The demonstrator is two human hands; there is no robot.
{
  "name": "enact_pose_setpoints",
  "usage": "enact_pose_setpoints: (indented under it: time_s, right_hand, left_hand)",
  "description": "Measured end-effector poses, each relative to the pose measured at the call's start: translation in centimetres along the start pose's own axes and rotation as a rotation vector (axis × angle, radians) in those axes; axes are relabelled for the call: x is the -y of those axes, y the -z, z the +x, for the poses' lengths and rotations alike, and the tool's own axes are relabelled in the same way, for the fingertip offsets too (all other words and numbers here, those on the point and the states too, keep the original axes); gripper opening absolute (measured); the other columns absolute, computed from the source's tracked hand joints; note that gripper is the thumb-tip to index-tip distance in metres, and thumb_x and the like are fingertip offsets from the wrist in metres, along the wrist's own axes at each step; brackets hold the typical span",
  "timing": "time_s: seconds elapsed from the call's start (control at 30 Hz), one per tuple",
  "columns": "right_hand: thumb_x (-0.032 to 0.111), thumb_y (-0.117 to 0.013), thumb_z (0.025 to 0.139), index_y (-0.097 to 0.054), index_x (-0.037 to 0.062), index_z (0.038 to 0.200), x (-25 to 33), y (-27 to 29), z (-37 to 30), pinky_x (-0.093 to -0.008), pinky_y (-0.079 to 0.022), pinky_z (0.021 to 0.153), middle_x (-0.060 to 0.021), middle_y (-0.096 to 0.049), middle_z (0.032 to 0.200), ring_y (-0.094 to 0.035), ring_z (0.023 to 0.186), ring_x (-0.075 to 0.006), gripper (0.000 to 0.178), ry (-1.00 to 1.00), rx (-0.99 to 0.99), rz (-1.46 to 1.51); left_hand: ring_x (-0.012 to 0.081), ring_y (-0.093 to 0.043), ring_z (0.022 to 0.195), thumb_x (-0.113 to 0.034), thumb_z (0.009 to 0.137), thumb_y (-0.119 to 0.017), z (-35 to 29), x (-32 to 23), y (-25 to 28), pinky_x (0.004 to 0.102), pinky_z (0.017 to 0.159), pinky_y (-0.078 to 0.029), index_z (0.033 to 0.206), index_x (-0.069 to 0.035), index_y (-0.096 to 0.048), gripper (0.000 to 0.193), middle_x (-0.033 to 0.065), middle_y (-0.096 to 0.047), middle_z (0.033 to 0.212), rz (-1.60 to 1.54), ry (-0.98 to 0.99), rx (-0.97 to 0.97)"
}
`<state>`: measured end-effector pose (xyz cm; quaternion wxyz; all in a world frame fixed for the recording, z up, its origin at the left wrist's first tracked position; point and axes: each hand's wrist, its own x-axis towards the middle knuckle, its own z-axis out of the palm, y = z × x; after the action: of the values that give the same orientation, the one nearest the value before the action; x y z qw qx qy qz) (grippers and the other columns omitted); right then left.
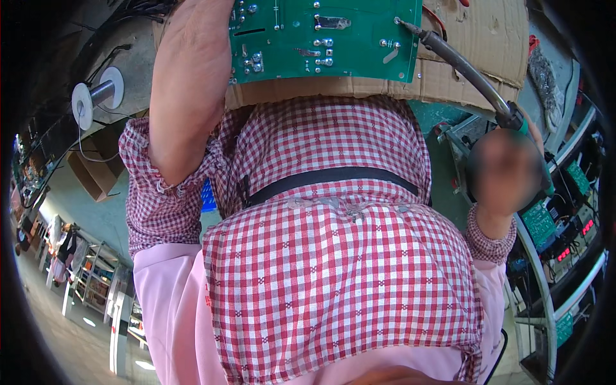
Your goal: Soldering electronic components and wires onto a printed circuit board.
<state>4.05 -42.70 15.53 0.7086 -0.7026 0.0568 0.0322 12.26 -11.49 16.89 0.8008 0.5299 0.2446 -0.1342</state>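
Observation:
A green circuit board (366, 61) lies solder side up at the top of the head view, its far part cut off by the picture's edge. Shiny solder joints and a few dark marks dot its surface. My right hand (505, 173), partly blurred, is closed round the handle of a soldering iron (459, 63). The iron's tip rests at a joint near the board's right edge. Along the board's left side my left forearm reaches upward, and the hand itself lies beyond the top edge.
Brown cardboard (471, 80) lies under the board. At left stands a spool of solder wire (102, 94) with a loose strand hanging down, above an open cardboard box (96, 167). Metal racking (542, 276) at right holds more green boards and red-lit displays.

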Motion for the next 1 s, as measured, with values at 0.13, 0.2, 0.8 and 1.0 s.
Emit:
enact_pose_setpoints:
  time_s: [0.13,0.2,0.8,1.0]
  right_hand:
    - [0.04,-0.062,0.096,-0.059,-0.0081,0.116,0.6,-0.5,0.9,-0.0345,-0.056,0.064,-0.0075,-0.062,0.074,-0.06,0.063,-0.0155,0.052,-0.054,-0.083,0.067]
    - [0.041,-0.063,0.095,-0.063,-0.0053,0.108,0.9,-0.7,1.5,-0.0343,-0.056,0.063,-0.0076,-0.063,0.072,-0.06,0.062,-0.0152,0.048,-0.077,-0.135,0.078]
    - [0.037,-0.068,0.093,-0.07,0.0016,0.097,1.8,-1.1,3.7,-0.0338,-0.058,0.063,-0.01,-0.069,0.071,-0.062,0.061,-0.0147,0.036,-0.157,-0.199,0.156]
    - [0.036,-0.067,0.093,-0.07,0.0012,0.097,1.9,-1.0,4.0,-0.0338,-0.059,0.063,-0.0109,-0.069,0.072,-0.064,0.061,-0.0154,0.035,-0.148,-0.186,0.166]
  left_hand:
    - [0.0124,-0.068,0.083,-0.037,0.105,-0.044,0.3,0.0,0.2,0.0207,0.07,-0.056,0.123,0.006,-0.056,0.048,0.0114,-0.069,0.102,0.019,-0.011,0.043]
    - [0.0127,-0.069,0.082,-0.038,0.105,-0.044,0.2,0.0,0.2,0.0206,0.069,-0.056,0.123,0.006,-0.056,0.049,0.0119,-0.069,0.102,0.027,-0.015,0.033]
    - [0.0142,-0.07,0.084,-0.037,0.105,-0.044,-0.1,-0.2,-0.4,0.0212,0.071,-0.057,0.124,0.007,-0.055,0.05,0.0136,-0.069,0.105,0.047,-0.006,-0.002]
    - [0.014,-0.07,0.083,-0.037,0.105,-0.044,-0.1,-0.3,-0.3,0.021,0.07,-0.057,0.123,0.007,-0.056,0.05,0.0134,-0.069,0.103,0.049,0.01,0.007]
